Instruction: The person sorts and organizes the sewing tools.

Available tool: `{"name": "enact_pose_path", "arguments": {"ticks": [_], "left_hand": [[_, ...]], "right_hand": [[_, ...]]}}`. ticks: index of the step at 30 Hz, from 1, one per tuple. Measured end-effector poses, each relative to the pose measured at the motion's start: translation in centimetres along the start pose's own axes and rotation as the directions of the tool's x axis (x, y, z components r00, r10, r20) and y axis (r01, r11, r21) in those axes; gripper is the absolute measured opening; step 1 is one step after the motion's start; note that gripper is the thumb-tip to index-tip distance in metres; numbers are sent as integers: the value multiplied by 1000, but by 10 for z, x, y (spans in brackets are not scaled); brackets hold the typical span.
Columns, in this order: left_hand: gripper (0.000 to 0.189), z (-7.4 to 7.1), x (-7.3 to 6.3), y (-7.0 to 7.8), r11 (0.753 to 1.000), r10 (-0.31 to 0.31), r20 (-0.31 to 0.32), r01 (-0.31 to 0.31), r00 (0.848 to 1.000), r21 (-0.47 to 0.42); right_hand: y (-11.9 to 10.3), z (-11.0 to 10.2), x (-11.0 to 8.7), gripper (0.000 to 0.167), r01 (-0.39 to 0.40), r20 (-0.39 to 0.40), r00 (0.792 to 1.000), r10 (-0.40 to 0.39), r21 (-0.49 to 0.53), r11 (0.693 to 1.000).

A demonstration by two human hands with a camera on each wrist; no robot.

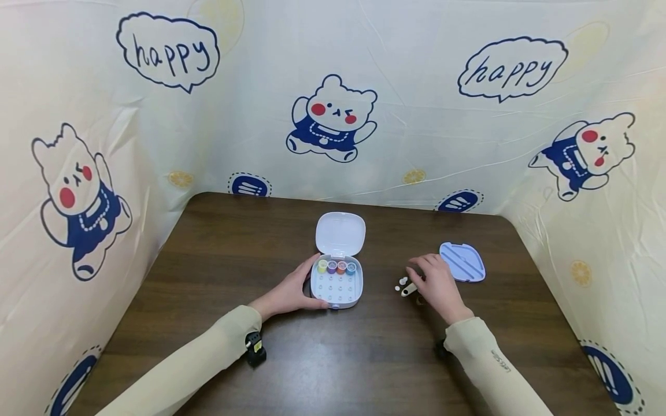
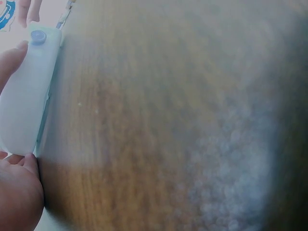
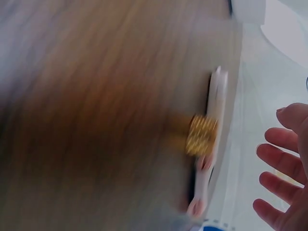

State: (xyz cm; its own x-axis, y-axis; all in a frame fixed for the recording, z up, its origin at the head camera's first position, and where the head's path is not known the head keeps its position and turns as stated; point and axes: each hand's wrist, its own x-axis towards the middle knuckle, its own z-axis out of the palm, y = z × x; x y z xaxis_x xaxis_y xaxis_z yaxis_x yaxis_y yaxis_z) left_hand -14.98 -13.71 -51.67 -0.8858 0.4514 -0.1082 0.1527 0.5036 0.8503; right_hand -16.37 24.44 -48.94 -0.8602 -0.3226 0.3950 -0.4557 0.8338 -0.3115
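Observation:
A white box (image 1: 336, 296) stands with its clear lid (image 1: 340, 233) tipped back. Yellow (image 1: 322, 266), purple (image 1: 332, 267), orange (image 1: 341, 267) and blue (image 1: 351, 268) small round pieces fill its back row; rows of short pegs lie in front. My left hand (image 1: 289, 293) grips the box's left side, thumb along the front near the latch (image 2: 38, 37). To the right, my right hand (image 1: 436, 284) hovers with spread fingers above a pale slim tool (image 1: 409, 290) and small white pieces (image 1: 403, 281). A ridged golden piece (image 3: 202, 135) shows beside the tool.
A periwinkle-blue tray (image 1: 462, 262) with diagonal grooves lies just beyond the right hand. The brown wooden table (image 1: 250, 231) is bordered by a printed white curtain (image 1: 416, 115) at the back and both sides. Both wrist views are partly blurred.

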Motion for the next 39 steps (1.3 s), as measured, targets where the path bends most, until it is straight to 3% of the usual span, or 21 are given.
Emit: {"name": "enact_pose_path", "arguments": {"ticks": [11, 18, 31, 39], "left_hand": [[123, 0, 0, 1, 1000, -7, -3, 7, 1000, -7], [122, 1, -1, 1, 1000, -8, -5, 8, 1000, -2], [124, 1, 0, 1, 1000, -14, -4, 14, 1000, 1], [123, 0, -1, 3, 1000, -11, -2, 11, 1000, -2]], "right_hand": [[37, -14, -12, 19, -37, -26, 999, 36, -41, 998], [60, -23, -16, 19, -119, -19, 993, 118, -79, 990], [95, -40, -21, 23, -249, 10, 967, 253, -155, 956], [110, -43, -24, 32, -330, 31, 940, 340, -181, 927]]}}
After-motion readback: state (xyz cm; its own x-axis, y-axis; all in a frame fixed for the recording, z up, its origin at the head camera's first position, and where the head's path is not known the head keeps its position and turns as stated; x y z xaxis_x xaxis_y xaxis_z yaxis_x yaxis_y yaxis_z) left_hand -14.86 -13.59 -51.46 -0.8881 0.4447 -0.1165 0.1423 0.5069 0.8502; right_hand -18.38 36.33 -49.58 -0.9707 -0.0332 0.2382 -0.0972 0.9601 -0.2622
